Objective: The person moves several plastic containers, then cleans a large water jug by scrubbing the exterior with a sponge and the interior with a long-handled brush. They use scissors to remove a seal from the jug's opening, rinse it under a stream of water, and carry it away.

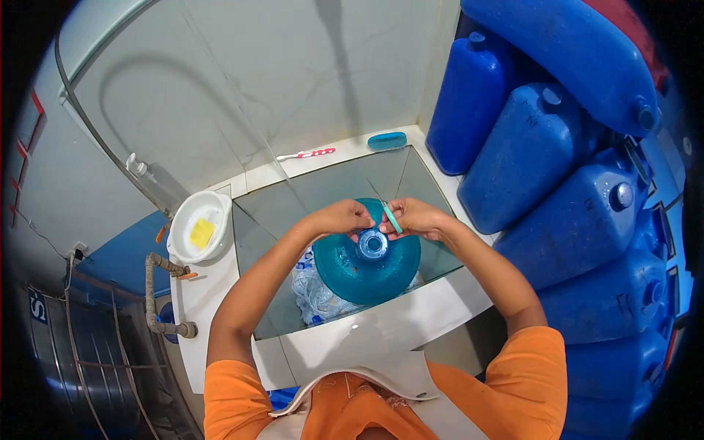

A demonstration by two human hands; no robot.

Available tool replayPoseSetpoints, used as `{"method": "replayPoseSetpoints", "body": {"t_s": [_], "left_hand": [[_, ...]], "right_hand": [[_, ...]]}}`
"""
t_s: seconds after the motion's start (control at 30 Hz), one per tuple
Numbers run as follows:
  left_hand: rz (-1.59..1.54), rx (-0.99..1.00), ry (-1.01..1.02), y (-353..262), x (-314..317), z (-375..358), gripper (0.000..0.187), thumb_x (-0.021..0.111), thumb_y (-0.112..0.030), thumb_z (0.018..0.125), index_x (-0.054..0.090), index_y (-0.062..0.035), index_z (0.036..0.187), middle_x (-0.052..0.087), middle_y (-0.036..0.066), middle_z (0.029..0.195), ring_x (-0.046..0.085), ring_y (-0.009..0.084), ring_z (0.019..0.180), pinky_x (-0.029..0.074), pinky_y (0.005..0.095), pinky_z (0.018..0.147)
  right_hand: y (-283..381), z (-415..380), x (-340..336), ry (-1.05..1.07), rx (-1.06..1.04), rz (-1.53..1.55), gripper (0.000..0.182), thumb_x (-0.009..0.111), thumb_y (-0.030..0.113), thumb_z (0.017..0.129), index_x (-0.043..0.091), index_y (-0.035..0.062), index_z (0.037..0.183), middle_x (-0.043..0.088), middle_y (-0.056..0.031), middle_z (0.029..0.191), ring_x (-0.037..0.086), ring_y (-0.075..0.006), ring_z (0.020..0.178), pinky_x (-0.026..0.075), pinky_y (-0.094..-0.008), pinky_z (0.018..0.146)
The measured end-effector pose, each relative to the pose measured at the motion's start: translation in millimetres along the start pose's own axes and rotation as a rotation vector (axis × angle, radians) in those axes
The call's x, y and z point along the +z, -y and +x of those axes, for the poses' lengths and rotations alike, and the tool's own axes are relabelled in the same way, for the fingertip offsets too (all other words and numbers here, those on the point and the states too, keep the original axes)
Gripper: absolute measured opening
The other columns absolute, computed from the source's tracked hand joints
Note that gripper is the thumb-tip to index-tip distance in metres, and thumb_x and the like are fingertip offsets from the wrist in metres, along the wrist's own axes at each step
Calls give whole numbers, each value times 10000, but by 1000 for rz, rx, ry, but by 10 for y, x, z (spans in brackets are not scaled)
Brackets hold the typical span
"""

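A round teal-blue water jug (345, 275) stands upright in the sunken basin, its open neck (372, 245) facing up. My left hand (347, 219) is at the upper left of the neck, its fingers bent and pressed together; what they grip is too small to make out. On the neck's other side, my right hand (412, 218) holds a thin knife with a light green handle (392, 218), its narrow blade pointing up and away. Crumpled clear plastic (317, 293) lies in the basin, left of the jug.
Blue jerrycans (513, 161) are stacked along the right side. On the left ledge sit a white basin (176, 238) with a yellow sponge (202, 233) and a pipe with a valve (152, 293). A toothbrush (312, 154) and a blue brush (387, 141) lie on the back ledge.
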State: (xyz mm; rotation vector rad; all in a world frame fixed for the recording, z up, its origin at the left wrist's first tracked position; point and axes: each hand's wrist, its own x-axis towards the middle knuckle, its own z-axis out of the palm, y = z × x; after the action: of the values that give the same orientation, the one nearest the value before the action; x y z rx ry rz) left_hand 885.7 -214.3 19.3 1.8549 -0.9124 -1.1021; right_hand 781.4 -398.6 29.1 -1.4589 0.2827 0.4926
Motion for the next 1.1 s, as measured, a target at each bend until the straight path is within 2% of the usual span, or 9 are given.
{"method": "replayPoseSetpoints", "body": {"t_s": [0.23, 0.37, 0.43, 0.77, 0.87, 0.93, 0.97, 1.03, 1.1], "left_hand": [[-161, -96, 57, 6, -69, -91, 117, 628, -156, 847, 673, -52, 875, 641, 8, 819, 586, 91, 745, 511, 258, 627], [-176, -65, -11, 56, -8, -87, 104, 624, -143, 842, 675, -52, 835, 645, 22, 776, 601, 99, 722, 518, 271, 603], [197, 20, -169, 46, 83, -94, 103, 616, -123, 834, 664, -44, 789, 629, 43, 684, 598, 108, 629, 510, 277, 567], [257, 120, -463, 282, 385, 52, 199, 595, -147, 835, 564, -21, 684, 564, 87, 569, 555, 154, 498, 419, 344, 484], [466, 195, -604, 471, 489, 79, 193, 567, -158, 851, 567, -10, 726, 579, 128, 589, 588, 220, 534, 439, 378, 519], [95, -74, -524, 524, 565, 41, 209, 548, -168, 833, 569, 15, 734, 604, 231, 752, 602, 373, 748, 464, 465, 671], [99, -65, -526, 542, 568, 61, 209, 548, -168, 833, 569, 15, 734, 604, 231, 752, 602, 373, 748, 464, 465, 671], [510, 122, -785, 624, 665, 21, 194, 510, -147, 850, 558, 32, 792, 594, 245, 821, 593, 391, 754, 469, 486, 674], [549, 96, -771, 644, 677, -8, 168, 516, -122, 836, 528, 43, 866, 566, 239, 886, 584, 414, 758, 474, 499, 664]], "right_hand": [[-47, 222, -48, 150, 74, 86, 201, 709, 47, 757, 551, 52, 882, 613, -29, 814, 632, -129, 760, 551, -269, 720], [-18, 222, 76, 44, 30, -76, 178, 683, 33, 759, 546, 50, 872, 605, -23, 804, 613, -122, 713, 537, -257, 655], [-66, 229, 120, -47, -128, -357, 156, 660, 29, 761, 540, 49, 860, 594, -21, 774, 583, -106, 665, 505, -239, 593], [-401, 79, 149, -292, -107, 45, 169, 635, 27, 765, 517, 24, 886, 570, -41, 738, 576, -114, 626, 501, -232, 539], [-551, 42, 143, -311, -110, 197, 142, 619, 15, 780, 514, 17, 876, 569, -48, 731, 576, -128, 615, 510, -240, 556], [-606, -23, 140, -309, -50, 375, 119, 595, 3, 793, 510, 7, 875, 568, -69, 756, 579, -149, 640, 523, -257, 593], [-605, -18, 143, -312, -59, 373, 119, 595, 3, 793, 510, 7, 875, 568, -69, 756, 579, -149, 640, 523, -257, 593], [-664, -27, 229, -375, -137, 418, 100, 581, 8, 811, 509, 0, 879, 566, -89, 793, 581, -164, 683, 532, -279, 633], [-607, -75, 232, -344, -143, 404, 111, 602, 33, 820, 514, 8, 884, 561, -88, 816, 579, -166, 715, 534, -293, 659]]}}
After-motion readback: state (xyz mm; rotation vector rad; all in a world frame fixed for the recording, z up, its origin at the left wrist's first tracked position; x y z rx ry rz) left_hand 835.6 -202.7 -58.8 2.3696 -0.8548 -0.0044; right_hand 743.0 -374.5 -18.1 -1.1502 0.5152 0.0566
